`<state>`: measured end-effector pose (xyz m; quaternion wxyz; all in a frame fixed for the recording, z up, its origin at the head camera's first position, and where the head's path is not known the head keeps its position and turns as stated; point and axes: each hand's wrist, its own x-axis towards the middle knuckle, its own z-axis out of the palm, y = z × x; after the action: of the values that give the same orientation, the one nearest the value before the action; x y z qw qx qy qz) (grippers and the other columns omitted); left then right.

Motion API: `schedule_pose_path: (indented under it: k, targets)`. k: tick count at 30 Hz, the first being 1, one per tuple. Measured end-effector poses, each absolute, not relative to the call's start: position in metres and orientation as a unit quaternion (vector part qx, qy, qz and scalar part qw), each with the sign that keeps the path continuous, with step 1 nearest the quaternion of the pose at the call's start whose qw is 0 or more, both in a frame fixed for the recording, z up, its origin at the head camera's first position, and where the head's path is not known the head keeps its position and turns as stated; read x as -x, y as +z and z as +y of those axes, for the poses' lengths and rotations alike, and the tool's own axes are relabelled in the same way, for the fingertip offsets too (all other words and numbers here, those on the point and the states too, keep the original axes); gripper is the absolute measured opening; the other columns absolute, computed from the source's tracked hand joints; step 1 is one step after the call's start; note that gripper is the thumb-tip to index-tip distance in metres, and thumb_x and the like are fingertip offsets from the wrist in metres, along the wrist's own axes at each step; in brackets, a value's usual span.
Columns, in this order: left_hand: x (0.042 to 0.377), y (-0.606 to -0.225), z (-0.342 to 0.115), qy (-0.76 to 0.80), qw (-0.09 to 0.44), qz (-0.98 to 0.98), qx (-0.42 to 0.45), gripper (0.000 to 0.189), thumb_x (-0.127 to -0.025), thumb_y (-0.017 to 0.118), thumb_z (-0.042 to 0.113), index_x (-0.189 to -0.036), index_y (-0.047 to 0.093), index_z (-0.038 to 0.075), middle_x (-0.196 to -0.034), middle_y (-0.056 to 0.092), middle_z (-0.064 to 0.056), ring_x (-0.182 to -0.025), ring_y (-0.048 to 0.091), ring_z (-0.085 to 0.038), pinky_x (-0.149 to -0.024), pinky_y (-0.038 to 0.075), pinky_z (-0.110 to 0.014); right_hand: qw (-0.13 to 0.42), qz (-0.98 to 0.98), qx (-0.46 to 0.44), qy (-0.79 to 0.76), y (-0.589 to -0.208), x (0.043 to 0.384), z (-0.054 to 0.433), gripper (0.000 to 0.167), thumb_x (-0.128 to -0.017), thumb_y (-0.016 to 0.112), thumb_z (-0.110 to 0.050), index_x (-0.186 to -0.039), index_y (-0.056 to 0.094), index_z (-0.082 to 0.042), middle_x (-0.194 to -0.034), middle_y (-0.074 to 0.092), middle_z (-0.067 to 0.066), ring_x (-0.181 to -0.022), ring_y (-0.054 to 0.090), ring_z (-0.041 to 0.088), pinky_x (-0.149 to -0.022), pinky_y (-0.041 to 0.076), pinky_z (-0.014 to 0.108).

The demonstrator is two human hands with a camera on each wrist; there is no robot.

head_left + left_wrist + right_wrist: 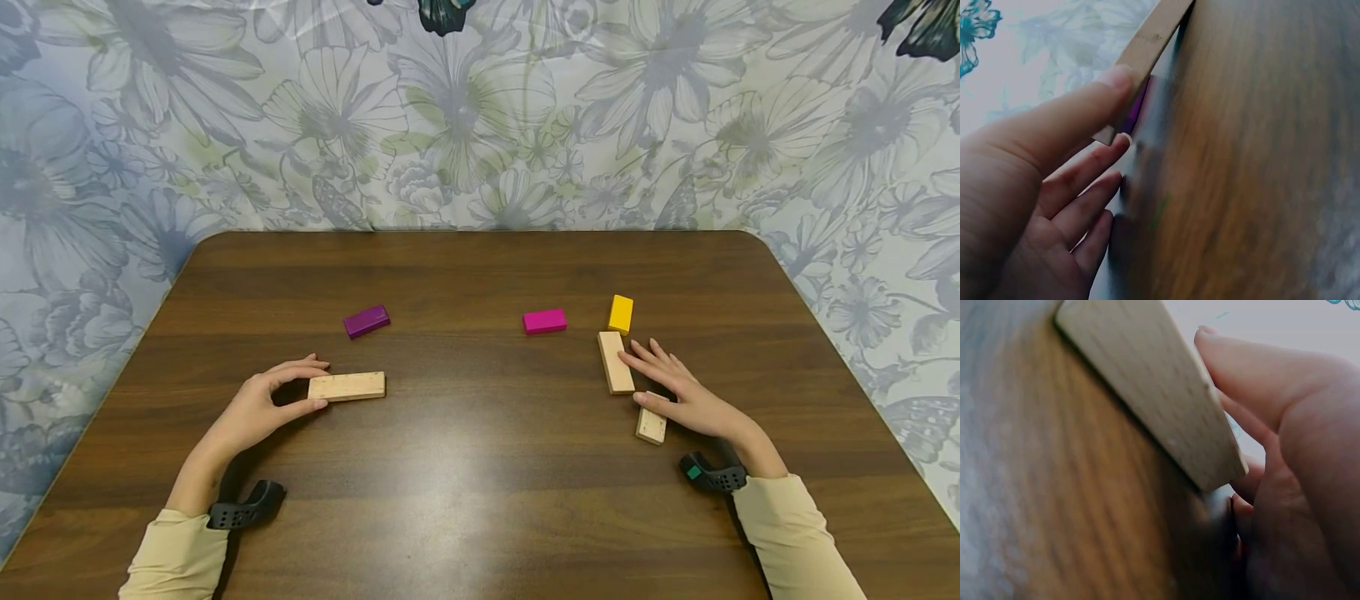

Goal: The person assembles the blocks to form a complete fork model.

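Six blocks lie on a brown wood-grain counter, three plain and three coloured. Left of centre in the head view, the left hand pinches the left end of a long plain block between thumb and fingers; that block lies roughly level across the frame. The left wrist view shows the thumb pressed to its face.

Right of centre, the right hand has its fingers extended and slightly spread. Its thumb lies over the upper end of the lower plain block, while its index fingertip is at the right edge of the upper plain block, which slants; whether either fingertip presses, I cannot tell.

A yellow block sits just above that slanted block's top end. A magenta block lies near, to the left of the yellow one, and a purple block is tilted at centre left, above the pinched block. Both wrists carry a black band below pale yellow sleeves. Floral covering fills the upper frame.
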<state>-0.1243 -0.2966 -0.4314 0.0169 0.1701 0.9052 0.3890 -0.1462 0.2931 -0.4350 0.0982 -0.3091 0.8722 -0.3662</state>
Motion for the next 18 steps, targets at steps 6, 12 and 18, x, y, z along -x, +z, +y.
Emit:
schedule_pose_path:
  k: [6, 12, 18]
  targets:
    - [0.123, -0.429, -0.296, 0.466, 0.027, 0.872, -0.147, 0.035, -0.087, 0.068, 0.013, -0.121, 0.060, 0.004, -0.114, 0.062, -0.012, -0.101, 0.059, -0.010, -0.081, 0.045, -0.017, 0.098, 0.873, 0.309, -0.365, -0.435, 0.146, 0.293, 0.062, -0.093, 0.058, -0.010, -0.148, 0.030, -0.013, -0.153, 0.013, 0.017, -0.137, -0.004, 0.040, -0.101, -0.004, 0.062]
    - [0.125, -0.427, -0.290, 0.614, 0.035, 0.781, -0.113, 0.039, -0.091, 0.060, 0.002, -0.128, 0.052, -0.005, -0.110, 0.064, -0.001, -0.095, 0.063, -0.010, -0.077, 0.049, -0.023, 0.097, 0.872, 0.310, -0.365, -0.434, 0.146, 0.293, 0.062, -0.093, 0.058, -0.010, -0.148, 0.030, -0.013, -0.153, 0.013, 0.017, -0.137, -0.005, 0.040, -0.101, -0.004, 0.061]
    - [0.129, -0.423, -0.279, 0.716, 0.037, 0.691, -0.090, 0.041, -0.090, 0.057, -0.005, -0.131, 0.051, -0.002, -0.111, 0.064, 0.000, -0.097, 0.062, -0.011, -0.081, 0.048, -0.026, 0.097, 0.872, 0.312, -0.365, -0.435, 0.145, 0.293, 0.062, -0.093, 0.058, -0.009, -0.148, 0.030, -0.014, -0.153, 0.013, 0.018, -0.137, -0.005, 0.040, -0.101, -0.005, 0.061]
